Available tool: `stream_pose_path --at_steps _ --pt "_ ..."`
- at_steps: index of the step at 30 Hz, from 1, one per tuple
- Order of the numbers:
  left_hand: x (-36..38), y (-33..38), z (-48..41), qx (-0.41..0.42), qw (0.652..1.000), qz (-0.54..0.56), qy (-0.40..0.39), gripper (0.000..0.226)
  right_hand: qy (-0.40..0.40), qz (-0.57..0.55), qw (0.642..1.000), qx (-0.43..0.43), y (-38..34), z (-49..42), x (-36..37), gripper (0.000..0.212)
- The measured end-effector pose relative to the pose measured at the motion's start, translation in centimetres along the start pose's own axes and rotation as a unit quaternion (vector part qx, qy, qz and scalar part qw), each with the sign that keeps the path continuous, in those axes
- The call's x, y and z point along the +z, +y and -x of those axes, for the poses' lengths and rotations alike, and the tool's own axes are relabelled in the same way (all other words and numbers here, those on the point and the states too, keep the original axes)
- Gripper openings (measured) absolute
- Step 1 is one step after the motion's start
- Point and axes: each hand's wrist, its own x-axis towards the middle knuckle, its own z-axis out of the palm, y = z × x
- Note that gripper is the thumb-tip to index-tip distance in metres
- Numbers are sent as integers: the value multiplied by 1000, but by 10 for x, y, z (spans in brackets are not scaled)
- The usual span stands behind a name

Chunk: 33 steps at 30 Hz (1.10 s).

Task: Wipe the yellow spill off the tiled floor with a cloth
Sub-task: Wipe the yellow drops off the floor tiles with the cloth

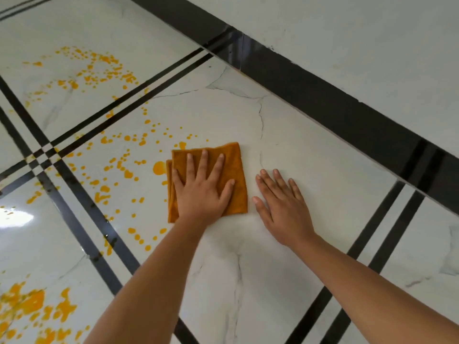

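A folded orange cloth (233,160) lies flat on the white tiled floor (248,256). My left hand (202,188) presses down on it with fingers spread. My right hand (283,204) rests flat on the bare tile just right of the cloth, fingers apart, holding nothing. Yellow spill drops (124,167) are scattered over the tiles left of the cloth, the nearest large blob (159,168) touching the cloth's left edge. More yellow spatter lies at the far left (94,70) and in a thick patch at the bottom left (29,304).
Black double stripes (82,219) cross the floor between tiles. A black skirting band (323,95) runs along the base of the white wall (347,33) at the upper right. A glare patch (15,217) shines on the left tile.
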Motion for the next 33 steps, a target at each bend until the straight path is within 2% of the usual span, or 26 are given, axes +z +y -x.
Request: stream_pose_path --at_steps 3,7,11,15,19,23,26,30,31,33 --pt "-3 3 -10 -33 999 14 -1 71 7 -3 1000 6 1 -1 2 65" --pt "4 8 12 7 1000 4 3 67 8 -2 1000 5 0 -1 0 68" --pt "-4 -4 -11 -35 999 37 4 63 16 -20 1000 12 -1 -1 0 68" --pt "1 -6 8 21 1000 -2 -2 60 7 -8 1000 11 -2 -1 -1 72" --pt "-9 -16 -7 -45 998 37 -6 59 7 8 1000 14 -6 1 -3 79" --pt "-2 -35 33 -12 1000 7 -14 67 -20 5 999 -32 -22 1 -2 82" --pt "-17 -57 21 -37 999 21 -33 67 -13 -3 999 -29 -46 3 3 82" --pt "-9 -82 59 60 998 -8 -34 65 -30 -5 999 -39 -78 11 13 81" --pt "-11 -94 61 61 997 -3 -38 65 -29 1 999 -38 -85 14 16 81" --pt "-20 -112 54 -15 999 30 -30 65 -25 -4 1000 -10 -98 21 18 77"
